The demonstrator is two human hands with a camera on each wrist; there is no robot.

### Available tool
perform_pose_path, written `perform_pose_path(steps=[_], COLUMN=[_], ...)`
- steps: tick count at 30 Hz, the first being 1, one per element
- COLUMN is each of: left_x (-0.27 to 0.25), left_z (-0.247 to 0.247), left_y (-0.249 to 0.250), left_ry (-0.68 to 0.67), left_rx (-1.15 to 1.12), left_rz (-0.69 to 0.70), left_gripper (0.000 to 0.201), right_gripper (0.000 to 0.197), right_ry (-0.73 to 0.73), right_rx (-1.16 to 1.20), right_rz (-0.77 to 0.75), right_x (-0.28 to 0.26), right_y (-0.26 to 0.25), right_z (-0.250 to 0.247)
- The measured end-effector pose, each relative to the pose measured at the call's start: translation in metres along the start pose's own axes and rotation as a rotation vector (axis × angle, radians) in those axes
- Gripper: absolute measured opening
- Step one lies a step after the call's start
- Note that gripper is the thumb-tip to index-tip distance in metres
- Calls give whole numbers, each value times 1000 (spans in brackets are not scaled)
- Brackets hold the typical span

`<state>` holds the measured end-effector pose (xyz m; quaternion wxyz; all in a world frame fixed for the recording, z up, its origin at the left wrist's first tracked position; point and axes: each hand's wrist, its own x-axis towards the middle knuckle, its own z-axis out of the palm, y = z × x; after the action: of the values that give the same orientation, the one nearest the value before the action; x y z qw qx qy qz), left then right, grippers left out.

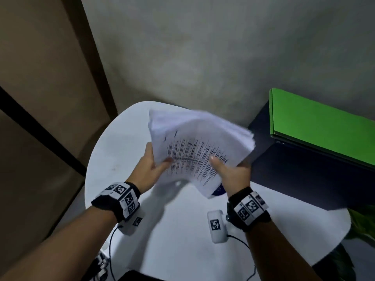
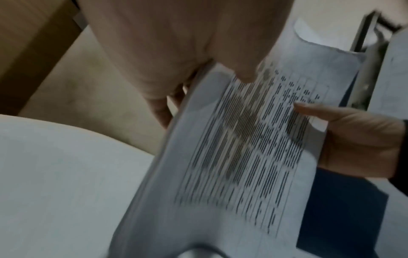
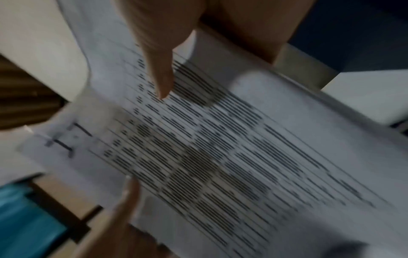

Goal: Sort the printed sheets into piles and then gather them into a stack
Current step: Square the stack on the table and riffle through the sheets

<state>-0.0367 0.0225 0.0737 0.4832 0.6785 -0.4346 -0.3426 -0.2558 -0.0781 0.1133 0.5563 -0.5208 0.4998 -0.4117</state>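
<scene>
A thick bundle of printed sheets (image 1: 194, 147) hangs in the air above the white round table (image 1: 113, 151), its edges fanned and blurred. My left hand (image 1: 154, 163) grips its left edge, thumb on the printed top page and fingers underneath. My right hand (image 1: 229, 169) grips the near right edge the same way, thumb on top. In the left wrist view the top sheet (image 2: 249, 139) shows rows of table text, with my left thumb (image 2: 243, 69) on it and my right hand (image 2: 353, 136) at its far side. The right wrist view shows the same page (image 3: 220, 148) under my right thumb (image 3: 163, 76).
A dark cabinet (image 1: 300, 173) with a green folder (image 1: 324, 126) on top stands right of the table. A small blue round mark (image 1: 218, 190) peeks out below the bundle on the table. Grey floor lies behind; a brown panel (image 1: 40, 78) rises at the left.
</scene>
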Motion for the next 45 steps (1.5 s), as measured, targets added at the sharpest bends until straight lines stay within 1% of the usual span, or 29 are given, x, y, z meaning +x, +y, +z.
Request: perform_pose_path(steps=[2, 4, 6, 8, 10, 12, 14, 16, 17, 18, 20, 21, 22, 24, 26, 27, 28, 30, 31, 33, 35, 37, 38, 39, 41, 42, 43, 44, 45], left_x=[-6, -6, 1, 7, 12, 18, 23, 26, 26, 28, 32, 36, 38, 42, 42, 43, 44, 45, 45, 44, 40, 37, 34, 32, 28, 27, 28, 30, 34], left_z=[-2, -5, -5, -1, 1, 0, 2, 3, 5, 8, 13, 15, 15, 13, 8, 6, 5, 7, 8, 13, 18, 15, 9, 1, -16, -22, -24, -24, -23], left_y=[-7, -1, 8, 20, 32, 42, 47, 54, 59, 62, 66, 66, 66, 60, 54, 49, 44, 37, 35, 33, 29, 32, 38, 45, 71, 87, 102, 113, 121], left_ry=[-24, 17, 50, 30, 37, 62, 86, 146, 177, 213, 288, 314, 323, 295, 222, 188, 148, 77, 83, 126, 102, 102, 136, 220, 378, 404, 392, 357, 313], left_rx=[-72, -160, -283, -394, -423, -423, -430, -477, -509, -529, -519, -509, -508, -521, -480, -409, -330, -268, -286, -352, -393, -393, -369, -283, 24, 217, 425, 621, 768], left_rz=[-34, -13, 36, 79, 92, 104, 133, 148, 150, 150, 153, 161, 176, 178, 154, 141, 124, 99, 96, 77, 30, 4, 22, 75, 256, 335, 387, 420, 456], left_gripper=[91, 102, 112, 121, 125, 124, 118, 108, 100, 88, 56, 44, 40, 47, 61, 69, 75, 79, 78, 81, 85, 88, 92, 99, 117, 121, 119, 110, 93], right_gripper=[53, 59, 50, 42, 38, 41, 51, 62, 64, 61, 42, 32, 25, 23, 39, 48, 51, 41, 35, 32, 28, 23, 22, 22, 21, 21, 24, 25, 25], right_ry=[21, 19, -2, -38, -50, -43, -34, 15, 41, 71, 128, 150, 166, 158, 110, 85, 66, 77, 96, 121, 152, 143, 119, 99, 55, 39, 12, -18, -45], right_rx=[-46, -46, -48, -27, -22, -5, 23, 112, 156, 185, 196, 175, 148, 136, 146, 129, 107, 94, 89, 83, 79, 72, 52, 17, -83, -175, -287, -403, -492], right_rz=[63, 51, 21, -14, -20, -20, -51, -128, -196, -252, -304, -315, -328, -336, -296, -253, -195, -75, -41, -1, 20, 6, -14, -43, -133, -196, -277, -358, -439], right_x=[-2, -1, -2, -3, -3, -3, -2, -2, -2, -1, 0, 1, 1, 3, 3, 3, 3, 2, 3, 4, 3, 6, 7, 10, 16, 19, 22, 23, 25], right_y=[11, 15, 10, 7, 5, 0, -2, -11, -17, -25, -36, -37, -38, -32, -25, -22, -19, -10, -7, 0, 5, 2, -3, -10, -26, -33, -38, -43, -48], right_z=[0, 0, 0, 1, 1, 0, 0, 2, 5, 7, 12, 13, 14, 12, 6, 3, 1, -2, -1, 2, 7, 10, 10, 8, 7, 8, 10, 14, 17])
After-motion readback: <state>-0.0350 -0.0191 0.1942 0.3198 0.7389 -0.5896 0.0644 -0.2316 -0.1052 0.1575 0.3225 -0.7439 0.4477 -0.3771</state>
